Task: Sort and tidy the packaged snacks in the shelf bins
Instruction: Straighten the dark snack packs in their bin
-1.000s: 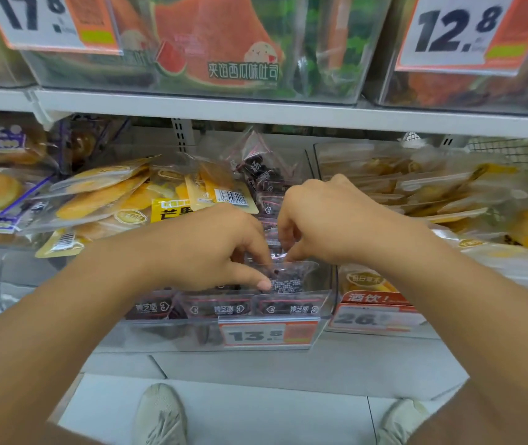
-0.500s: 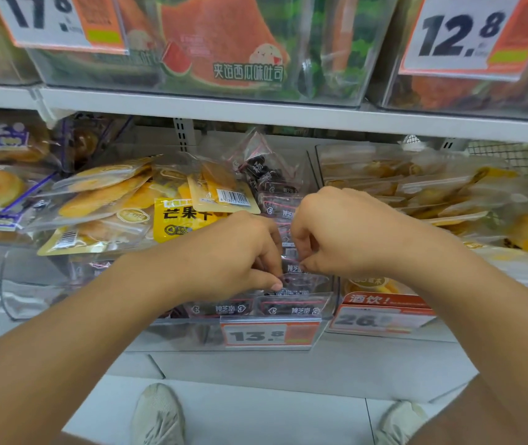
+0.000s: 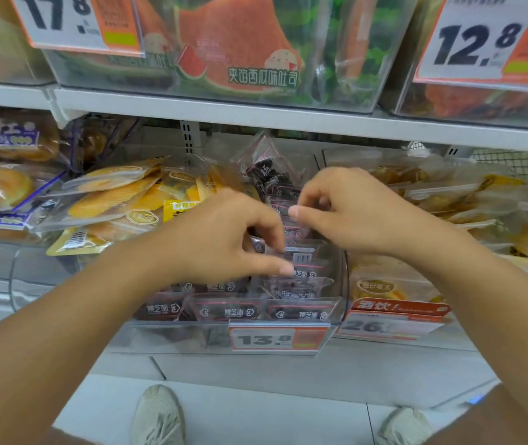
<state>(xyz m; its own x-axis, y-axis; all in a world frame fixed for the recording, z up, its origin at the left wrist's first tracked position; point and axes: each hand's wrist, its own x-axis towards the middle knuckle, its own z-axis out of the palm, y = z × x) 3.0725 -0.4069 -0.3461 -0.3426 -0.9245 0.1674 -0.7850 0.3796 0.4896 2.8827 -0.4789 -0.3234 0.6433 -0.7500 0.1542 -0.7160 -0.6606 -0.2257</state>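
My left hand [image 3: 221, 239] hides the packets [image 3: 294, 287] beneath it; the price tags [image 3: 481, 43] above are cut off.

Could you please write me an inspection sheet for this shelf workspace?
Surface: white shelf above, clear bin at centre.
Job's things: dark snack packets stacked in rows in the bin.
Clutter: yellow packets piled loosely to the left.
Grippers: left hand and right hand both pinch packets.
Cables: nothing seen.
Surroundings: price tag 13.8, watermelon toast packs above, pale shoes on the floor.
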